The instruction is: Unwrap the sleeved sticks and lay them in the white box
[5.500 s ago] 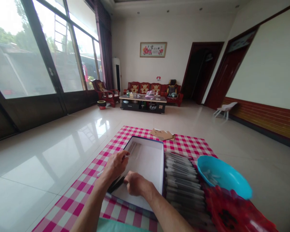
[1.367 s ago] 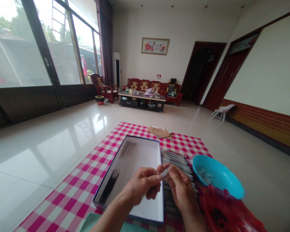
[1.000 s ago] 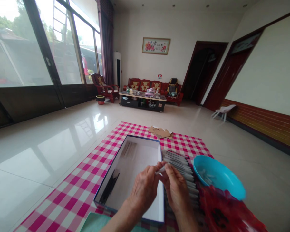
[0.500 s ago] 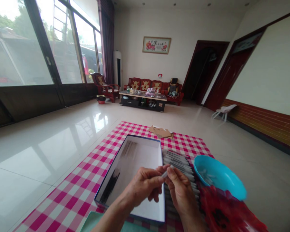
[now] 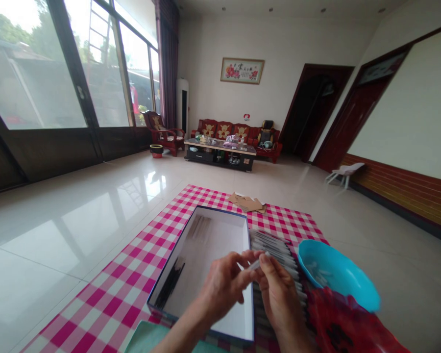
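Over the right side of a shallow box, my left hand and my right hand meet at the fingertips. Between them they pinch a small whitish tube, partly covered by the fingers. Inside the box, thin black rods lie at the lower left, with fainter dark rods farther up. Beside the box, partly behind my right hand, several grey pen-like sticks lie in a row. A blue bowl on the right contains small clear pieces.
A pink checked cloth lies under the box. Brown cardboard pieces are at its far edge. A red, shiny, crumpled-looking thing sits near the bowl, and pale green material in front. A coffee table and sofa stand farther off.
The view has shifted slightly, so the scene sits a little farther right. My left fingers have straightened somewhat around the whitish tube; both hands stay together.
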Motion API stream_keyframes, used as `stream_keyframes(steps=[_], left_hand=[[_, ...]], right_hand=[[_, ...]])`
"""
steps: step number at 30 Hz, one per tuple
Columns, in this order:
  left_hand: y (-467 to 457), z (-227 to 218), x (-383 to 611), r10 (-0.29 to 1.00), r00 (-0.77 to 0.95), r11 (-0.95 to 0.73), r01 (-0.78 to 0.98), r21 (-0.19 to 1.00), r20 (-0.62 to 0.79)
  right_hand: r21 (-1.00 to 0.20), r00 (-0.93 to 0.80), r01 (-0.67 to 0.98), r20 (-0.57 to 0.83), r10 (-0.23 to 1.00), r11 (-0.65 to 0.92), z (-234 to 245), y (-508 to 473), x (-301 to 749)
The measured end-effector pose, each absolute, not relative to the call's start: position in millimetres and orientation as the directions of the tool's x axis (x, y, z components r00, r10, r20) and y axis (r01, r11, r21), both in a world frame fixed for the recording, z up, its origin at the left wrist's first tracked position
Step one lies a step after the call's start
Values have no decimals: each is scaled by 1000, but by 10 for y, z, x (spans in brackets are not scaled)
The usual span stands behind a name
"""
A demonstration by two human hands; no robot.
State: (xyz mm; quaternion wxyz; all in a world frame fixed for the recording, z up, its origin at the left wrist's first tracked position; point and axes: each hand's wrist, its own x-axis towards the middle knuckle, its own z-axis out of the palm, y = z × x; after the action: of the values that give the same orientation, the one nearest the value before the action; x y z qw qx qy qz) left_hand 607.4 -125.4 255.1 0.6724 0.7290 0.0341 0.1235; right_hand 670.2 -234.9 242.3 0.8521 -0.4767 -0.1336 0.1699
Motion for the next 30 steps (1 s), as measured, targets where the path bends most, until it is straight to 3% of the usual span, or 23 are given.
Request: stream_keyframes(steps=[3,5,7,9,11,15,18,20,23,26,28,30], left_hand=[[-1308,2538,6046,297,867,-493,-219,842,399],[-1333,2521,6034,258,836,-547,-286,786,484],[-1340,2523,6029,248,860,-431,-314,846,445],[-1318,2551,6032,192,937,-161,-264,951,293],[-1269,2590,6040,49,993,147,-111,983,105],[-1159,2632,6050,-237,965,508,222,832,-113],[-1151,2621,6051,-396,910,597,357,719,-123],[-1191,2621,6059,-392,914,603,343,720,-107],[-1279,2679,6079,-214,975,477,157,865,-59],[-1353,2797,6079,87,988,96,-140,985,132],[-1399,2859,6059,236,914,-256,-269,929,330],[-1454,2876,6033,263,853,-529,-263,807,451]], right_hand=[[-880,927,-110,77,366,462,2406,-2328,6700],[-886,940,-85,81,332,456,2405,-2338,6692],[-883,946,-79,80,314,462,2411,-2359,6685],[-868,942,-96,79,326,487,2425,-2381,6678],[-844,930,-127,83,359,522,2448,-2400,6663],[-810,887,-192,99,452,554,2504,-2433,6608],[-793,862,-227,106,495,565,2534,-2460,6583],[-793,869,-222,103,484,567,2553,-2471,6595],[-826,913,-163,81,401,539,2607,-2452,6643],[-873,945,-76,91,315,481,2698,-2389,6670],[-890,958,-33,102,269,454,2765,-2341,6647],[-904,974,-6,91,206,428,2825,-2307,6585]])
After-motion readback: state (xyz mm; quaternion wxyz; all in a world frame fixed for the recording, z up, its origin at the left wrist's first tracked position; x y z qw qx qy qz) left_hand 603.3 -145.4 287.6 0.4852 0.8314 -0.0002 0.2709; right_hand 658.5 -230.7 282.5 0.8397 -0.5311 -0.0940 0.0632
